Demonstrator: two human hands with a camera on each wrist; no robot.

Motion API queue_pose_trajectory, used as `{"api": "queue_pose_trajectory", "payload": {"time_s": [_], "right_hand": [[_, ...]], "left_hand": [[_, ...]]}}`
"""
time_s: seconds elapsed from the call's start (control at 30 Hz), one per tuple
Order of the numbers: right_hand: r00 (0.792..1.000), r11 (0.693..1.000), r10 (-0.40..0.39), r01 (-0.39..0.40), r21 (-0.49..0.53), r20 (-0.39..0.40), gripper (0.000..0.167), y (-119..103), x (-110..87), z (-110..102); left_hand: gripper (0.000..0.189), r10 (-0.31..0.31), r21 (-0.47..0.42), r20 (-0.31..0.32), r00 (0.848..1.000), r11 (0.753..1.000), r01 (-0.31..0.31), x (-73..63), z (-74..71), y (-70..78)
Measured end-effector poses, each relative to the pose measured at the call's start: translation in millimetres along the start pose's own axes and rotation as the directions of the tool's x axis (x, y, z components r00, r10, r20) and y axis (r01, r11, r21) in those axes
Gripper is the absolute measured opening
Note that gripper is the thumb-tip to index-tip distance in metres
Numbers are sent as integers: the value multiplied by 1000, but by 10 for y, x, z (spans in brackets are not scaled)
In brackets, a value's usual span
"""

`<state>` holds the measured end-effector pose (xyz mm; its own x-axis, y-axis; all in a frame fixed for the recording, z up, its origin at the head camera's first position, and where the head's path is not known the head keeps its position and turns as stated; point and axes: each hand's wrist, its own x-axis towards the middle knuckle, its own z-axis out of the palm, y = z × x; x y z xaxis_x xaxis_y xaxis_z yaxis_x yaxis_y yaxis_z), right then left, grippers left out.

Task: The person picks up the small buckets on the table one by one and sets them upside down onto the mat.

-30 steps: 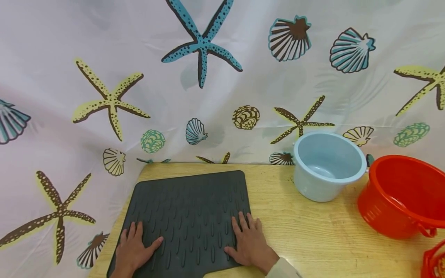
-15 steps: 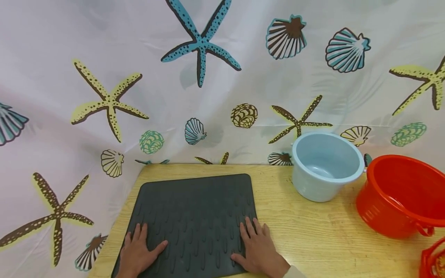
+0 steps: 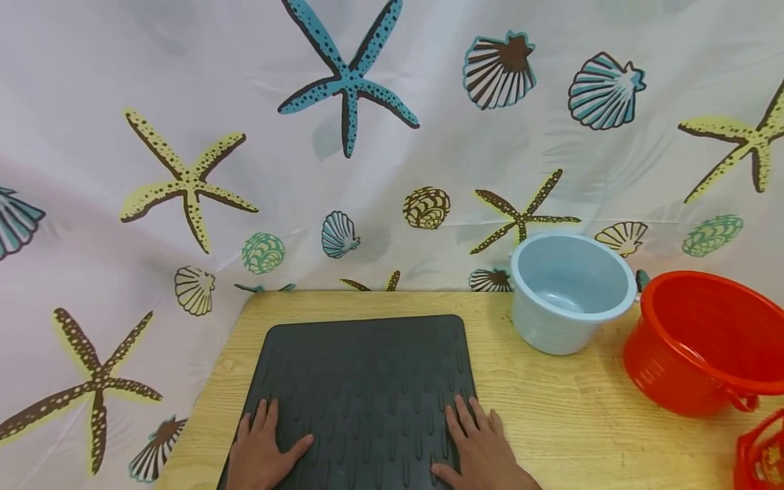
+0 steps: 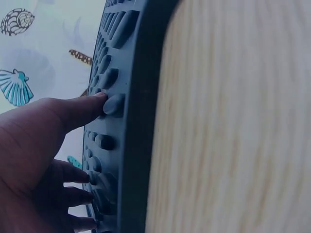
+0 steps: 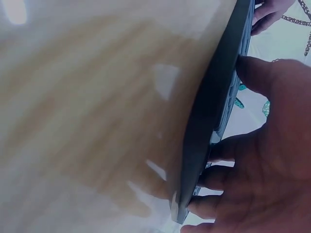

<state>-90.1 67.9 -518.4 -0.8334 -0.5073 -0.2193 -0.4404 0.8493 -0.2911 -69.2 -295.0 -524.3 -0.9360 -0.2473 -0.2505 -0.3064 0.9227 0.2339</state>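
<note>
A dark grey rubber mat (image 3: 367,381) with raised oblong ridges lies flat on the wooden table (image 3: 551,422). On its left part rests my left hand (image 3: 263,449), fingers spread and pointing forward, thumb toward the middle. My right hand (image 3: 480,446) lies across the mat's right edge with its fingers straight and apart. In the left wrist view, the left thumb and fingertips press on the ridged top of the mat (image 4: 138,111). The right wrist view has the right hand's fingertips (image 5: 206,206) at the mat's edge (image 5: 199,131).
A light blue basin (image 3: 554,333) stands at the back right. Beside it is a larger red basin (image 3: 667,374), and a smaller red container (image 3: 759,456) is cut off at the frame's right edge. Behind the table hangs a curtain (image 3: 380,170) printed with starfish and shells.
Both hands and the mat have shifted to the right across the table and slightly nearer to me. The view has turned slightly. The basins stay in place.
</note>
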Motion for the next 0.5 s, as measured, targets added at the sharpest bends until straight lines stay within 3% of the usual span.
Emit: {"api": "queue_pose_trajectory", "payload": {"time_s": [0.5], "right_hand": [[997, 998, 68, -68, 10, -34, 87, 180, -333, 74]], "left_hand": [[112, 64, 10, 12, 998, 998, -64, -148, 91, 231]]}}
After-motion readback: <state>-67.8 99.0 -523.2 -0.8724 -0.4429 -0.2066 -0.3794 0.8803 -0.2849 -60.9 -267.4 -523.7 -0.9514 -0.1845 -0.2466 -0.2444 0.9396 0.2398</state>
